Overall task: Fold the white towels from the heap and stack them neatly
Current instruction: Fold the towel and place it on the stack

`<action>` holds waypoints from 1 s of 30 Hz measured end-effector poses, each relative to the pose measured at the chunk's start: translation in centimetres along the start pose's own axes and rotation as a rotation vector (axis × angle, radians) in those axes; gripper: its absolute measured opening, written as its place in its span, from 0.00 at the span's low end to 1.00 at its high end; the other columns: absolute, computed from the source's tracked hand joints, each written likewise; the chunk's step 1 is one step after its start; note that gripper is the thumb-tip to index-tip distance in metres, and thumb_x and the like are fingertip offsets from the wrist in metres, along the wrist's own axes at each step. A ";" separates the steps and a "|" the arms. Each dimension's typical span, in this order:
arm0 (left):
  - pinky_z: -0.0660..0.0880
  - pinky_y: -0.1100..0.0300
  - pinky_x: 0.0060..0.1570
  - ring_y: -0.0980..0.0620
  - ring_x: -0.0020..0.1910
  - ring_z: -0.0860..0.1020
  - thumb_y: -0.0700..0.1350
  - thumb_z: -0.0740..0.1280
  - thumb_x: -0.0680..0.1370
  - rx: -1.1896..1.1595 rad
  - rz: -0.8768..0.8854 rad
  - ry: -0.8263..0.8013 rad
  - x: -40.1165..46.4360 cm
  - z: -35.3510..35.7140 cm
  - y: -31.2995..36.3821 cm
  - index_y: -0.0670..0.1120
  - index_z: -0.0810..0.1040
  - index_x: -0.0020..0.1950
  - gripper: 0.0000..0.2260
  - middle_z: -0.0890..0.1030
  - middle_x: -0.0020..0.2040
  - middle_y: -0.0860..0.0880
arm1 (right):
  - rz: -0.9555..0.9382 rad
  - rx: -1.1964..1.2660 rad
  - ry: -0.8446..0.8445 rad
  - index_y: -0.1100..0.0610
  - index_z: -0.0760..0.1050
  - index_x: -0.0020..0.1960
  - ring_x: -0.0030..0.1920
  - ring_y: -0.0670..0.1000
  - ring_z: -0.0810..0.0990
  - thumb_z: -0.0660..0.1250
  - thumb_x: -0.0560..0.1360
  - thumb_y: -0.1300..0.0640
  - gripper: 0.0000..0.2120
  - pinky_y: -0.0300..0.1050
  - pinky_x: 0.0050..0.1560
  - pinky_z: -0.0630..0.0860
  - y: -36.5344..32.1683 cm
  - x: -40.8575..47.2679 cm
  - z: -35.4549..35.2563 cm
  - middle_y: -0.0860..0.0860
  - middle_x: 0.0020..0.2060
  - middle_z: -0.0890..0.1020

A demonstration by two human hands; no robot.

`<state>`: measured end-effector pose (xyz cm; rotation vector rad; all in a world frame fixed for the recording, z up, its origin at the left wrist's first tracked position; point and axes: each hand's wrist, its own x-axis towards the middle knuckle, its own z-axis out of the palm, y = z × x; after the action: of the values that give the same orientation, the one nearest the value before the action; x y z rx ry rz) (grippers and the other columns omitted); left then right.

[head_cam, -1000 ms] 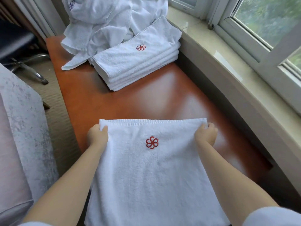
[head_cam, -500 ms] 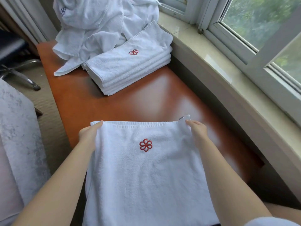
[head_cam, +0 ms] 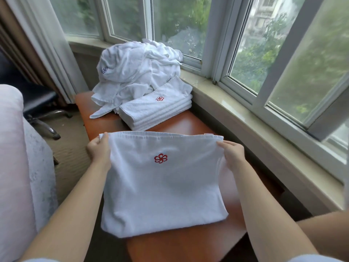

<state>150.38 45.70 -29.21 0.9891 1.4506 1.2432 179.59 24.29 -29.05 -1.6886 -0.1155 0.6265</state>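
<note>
A white towel (head_cam: 162, 188) with a red flower emblem hangs folded in front of me, its lower part resting on the near end of the brown table (head_cam: 188, 246). My left hand (head_cam: 99, 151) grips its upper left corner and my right hand (head_cam: 233, 153) pinches its upper right corner, lifting the top edge. Farther along the table lies a stack of folded towels (head_cam: 156, 112) with the same red emblem. Behind it rises the heap of loose white towels (head_cam: 137, 70).
A stone window sill (head_cam: 251, 129) and windows run along the right and the back. A pale upholstered seat (head_cam: 20, 176) fills the left. A dark chair with a chrome base (head_cam: 41, 118) and curtains (head_cam: 37, 44) stand at the back left.
Both hands have lifted the towel's far edge up off the table, so the towel now hangs from them. My view has tilted up toward the windows.
</note>
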 end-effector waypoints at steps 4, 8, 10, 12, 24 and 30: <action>0.67 0.59 0.40 0.51 0.42 0.70 0.50 0.66 0.77 -0.050 0.033 0.092 -1.5 -1.9 2.0 0.44 0.74 0.38 0.12 0.73 0.42 0.48 | 0.034 0.100 0.155 0.57 0.80 0.43 0.40 0.55 0.79 0.71 0.70 0.62 0.02 0.44 0.42 0.75 -2.1 -2.5 -1.3 0.53 0.39 0.81; 0.66 0.63 0.30 0.52 0.41 0.68 0.52 0.68 0.76 -0.144 0.090 0.070 -2.7 -3.7 4.0 0.48 0.70 0.31 0.16 0.71 0.41 0.49 | -0.012 0.198 0.225 0.60 0.81 0.46 0.42 0.55 0.78 0.70 0.71 0.62 0.04 0.45 0.44 0.76 -4.2 -4.4 -2.4 0.56 0.40 0.80; 0.67 0.63 0.31 0.52 0.42 0.69 0.52 0.68 0.76 -0.191 0.118 0.027 -3.2 -4.6 4.8 0.51 0.72 0.32 0.14 0.73 0.42 0.50 | -0.088 0.239 0.238 0.59 0.80 0.39 0.40 0.53 0.77 0.68 0.74 0.62 0.05 0.43 0.41 0.74 -5.1 -5.0 -2.7 0.54 0.35 0.79; 0.70 0.63 0.35 0.52 0.45 0.72 0.49 0.68 0.78 -0.301 0.125 -0.051 -3.6 -5.6 5.6 0.52 0.77 0.37 0.09 0.76 0.42 0.51 | -0.157 0.280 0.251 0.58 0.78 0.37 0.36 0.51 0.76 0.67 0.76 0.61 0.09 0.38 0.34 0.72 -6.1 -5.6 -2.9 0.51 0.31 0.78; 0.75 0.64 0.40 0.58 0.35 0.79 0.43 0.69 0.78 -0.283 0.050 -0.248 -4.3 -5.4 4.1 0.41 0.80 0.51 0.06 0.82 0.36 0.53 | -0.015 0.126 0.308 0.56 0.72 0.31 0.36 0.54 0.69 0.63 0.77 0.61 0.15 0.43 0.34 0.71 -4.4 -2.6 -3.2 0.51 0.30 0.72; 0.71 0.58 0.56 0.49 0.55 0.77 0.41 0.69 0.77 0.029 0.096 -0.200 -3.2 -2.9 2.2 0.37 0.79 0.61 0.14 0.80 0.55 0.45 | 0.005 0.115 0.255 0.60 0.81 0.49 0.44 0.55 0.79 0.66 0.75 0.62 0.06 0.42 0.45 0.71 -4.7 0.4 -1.5 0.55 0.45 0.81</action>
<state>148.27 42.35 -26.43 1.1796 1.2810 1.1583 181.87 24.21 -24.67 -1.6424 0.1054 0.4093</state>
